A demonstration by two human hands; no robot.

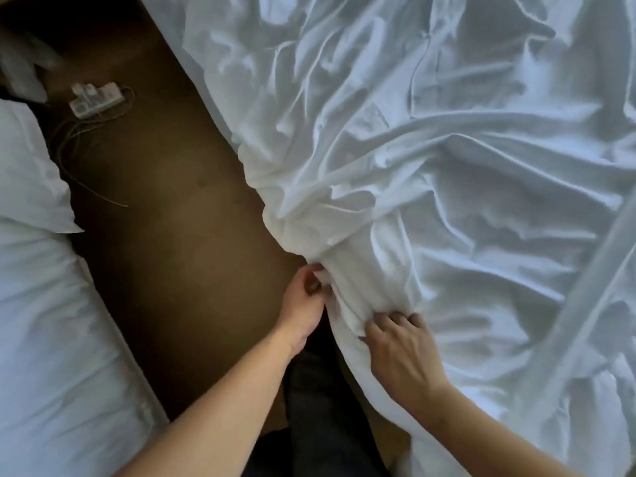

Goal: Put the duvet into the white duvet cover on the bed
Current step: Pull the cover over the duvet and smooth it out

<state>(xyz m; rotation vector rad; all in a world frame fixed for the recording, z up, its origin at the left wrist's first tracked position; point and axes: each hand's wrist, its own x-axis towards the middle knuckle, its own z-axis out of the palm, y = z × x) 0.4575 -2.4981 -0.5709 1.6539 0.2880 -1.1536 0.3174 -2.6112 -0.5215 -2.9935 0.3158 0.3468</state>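
The white duvet cover (430, 160) lies crumpled in many folds over the bed, filling the right side of the head view. A thick bunched roll of white fabric (347, 270) hangs at the bed's left edge. My left hand (304, 304) pinches this bunched fabric from the floor side, fingers curled into it. My right hand (399, 352) grips the same fabric just below and to the right, fingertips dug into the folds. I cannot tell the duvet apart from its cover here.
A brown floor strip (165, 235) runs between this bed and a second white bed (44, 321) at the left. A white power strip with cables (94, 98) lies on the floor at upper left. My dark-trousered legs (320, 407) stand against the bed's edge.
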